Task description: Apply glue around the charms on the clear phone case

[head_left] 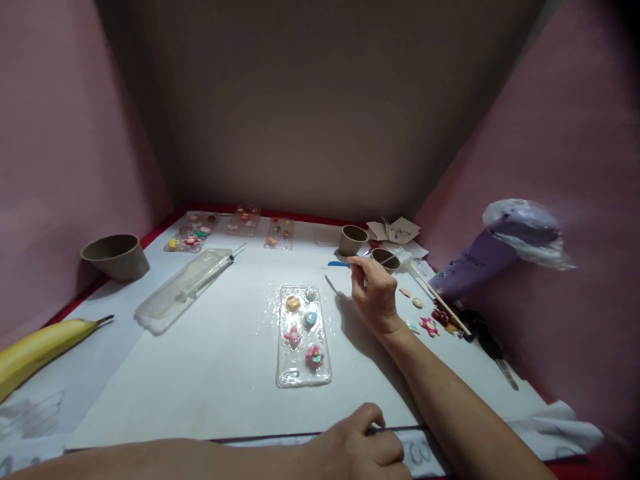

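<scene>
My right hand (375, 293) is raised over the right side of the white board. Its fingers pinch a thin stick tool with a blue tip (339, 264), pointing left. Left of that hand, a clear phone case (303, 372) lies flat, carrying several charms, among them a pink animal (293, 335) and a pink flower (315, 357). The case and the board around it look wet and glossy. My left hand (361, 448) rests at the board's front edge, below the case. Its fingers are loosely bent and apart, with nothing seen in them.
Decorated clear cases (279, 235) stand along the back. A long transparent box (185, 293), a brown cup (117, 257) and a banana (50, 345) are leftward. Two brown cups (353, 239), loose charms (429, 326), a wooden stick (440, 298) and a purple bag (475, 260) are rightward.
</scene>
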`<state>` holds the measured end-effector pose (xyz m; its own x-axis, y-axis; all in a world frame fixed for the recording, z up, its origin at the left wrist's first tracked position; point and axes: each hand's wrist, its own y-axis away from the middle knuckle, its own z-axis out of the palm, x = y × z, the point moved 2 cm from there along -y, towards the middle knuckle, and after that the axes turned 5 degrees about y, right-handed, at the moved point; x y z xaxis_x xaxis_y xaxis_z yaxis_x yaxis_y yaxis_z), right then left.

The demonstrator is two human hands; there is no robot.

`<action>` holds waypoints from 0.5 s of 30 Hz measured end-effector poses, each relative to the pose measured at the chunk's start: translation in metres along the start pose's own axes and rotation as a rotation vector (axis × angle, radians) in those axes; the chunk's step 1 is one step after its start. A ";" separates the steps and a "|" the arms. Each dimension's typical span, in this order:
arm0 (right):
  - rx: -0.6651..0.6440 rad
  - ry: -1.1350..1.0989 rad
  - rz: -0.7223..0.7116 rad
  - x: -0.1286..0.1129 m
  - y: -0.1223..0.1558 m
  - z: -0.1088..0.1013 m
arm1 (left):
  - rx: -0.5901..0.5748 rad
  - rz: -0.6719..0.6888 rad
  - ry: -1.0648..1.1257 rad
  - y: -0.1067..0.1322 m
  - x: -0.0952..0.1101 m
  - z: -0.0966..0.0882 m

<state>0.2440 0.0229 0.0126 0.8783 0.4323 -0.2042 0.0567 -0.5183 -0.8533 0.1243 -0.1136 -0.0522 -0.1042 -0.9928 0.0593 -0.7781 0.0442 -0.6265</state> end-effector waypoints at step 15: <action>-0.056 0.009 0.029 0.011 0.003 0.008 | 0.175 -0.010 0.035 -0.002 0.000 -0.005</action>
<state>0.2502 0.0314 0.0038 0.8840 0.4103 -0.2241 0.0576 -0.5713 -0.8187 0.1228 -0.1127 -0.0468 -0.1211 -0.9885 0.0910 -0.6595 0.0116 -0.7516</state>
